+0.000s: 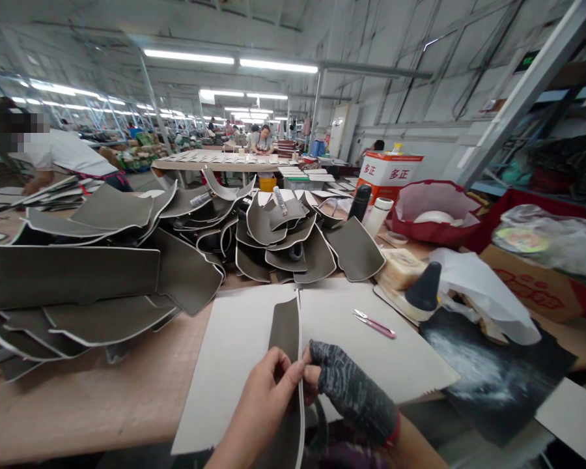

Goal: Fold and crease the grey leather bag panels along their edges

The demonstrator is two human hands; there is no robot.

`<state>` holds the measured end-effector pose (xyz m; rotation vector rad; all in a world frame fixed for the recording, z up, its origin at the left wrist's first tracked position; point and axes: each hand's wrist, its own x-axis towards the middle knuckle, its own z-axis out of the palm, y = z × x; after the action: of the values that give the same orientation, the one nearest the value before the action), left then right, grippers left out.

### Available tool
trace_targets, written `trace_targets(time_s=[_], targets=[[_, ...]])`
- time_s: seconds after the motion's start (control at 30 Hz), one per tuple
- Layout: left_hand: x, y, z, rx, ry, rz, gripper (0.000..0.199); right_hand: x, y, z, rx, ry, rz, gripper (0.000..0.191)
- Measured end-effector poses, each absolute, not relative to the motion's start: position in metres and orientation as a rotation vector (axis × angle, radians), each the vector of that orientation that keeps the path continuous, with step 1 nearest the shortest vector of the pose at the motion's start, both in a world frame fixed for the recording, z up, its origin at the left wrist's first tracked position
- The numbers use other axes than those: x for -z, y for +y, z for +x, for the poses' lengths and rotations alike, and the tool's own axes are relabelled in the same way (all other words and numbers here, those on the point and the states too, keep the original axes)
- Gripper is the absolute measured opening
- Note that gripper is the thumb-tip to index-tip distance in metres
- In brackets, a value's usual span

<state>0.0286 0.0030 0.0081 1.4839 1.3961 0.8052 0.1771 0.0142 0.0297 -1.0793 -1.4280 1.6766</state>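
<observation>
Grey-brown panel [284,322] above a pale sheet [224,365] on the bench [141,407]; long axis runs forward from the body, extending both beyond and behind the grip; bare left hand [264,394] pinches its white edge [301,332] from the left; half-gloved right hand [344,378] pinches from the right, fingertips partly hidden; hands about equally near.

Room on my right
I can pass between my grey panel [284,322] and the pink snips [379,327]; piled panels [185,267] block ahead.
</observation>
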Motion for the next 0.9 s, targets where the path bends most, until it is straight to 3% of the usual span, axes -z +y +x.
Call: trace_targets(time_s=[0.33,0.7,0.9], targets=[[-0.025,-0.003,0.034,-0.622,1.572,1.725,0.026,-0.017,0.018,0.175,-1.671,-1.455,-1.118,0.026],[-0.022,0.006,0.024,-0.861,1.557,1.631,0.027,-0.019,0.030,0.197,-1.556,-1.518,-1.402,0.012],[-0.027,0.007,0.028,-0.889,1.533,1.703,0.026,-0.022,0.028,0.187,-1.534,-1.512,-1.366,0.022]])
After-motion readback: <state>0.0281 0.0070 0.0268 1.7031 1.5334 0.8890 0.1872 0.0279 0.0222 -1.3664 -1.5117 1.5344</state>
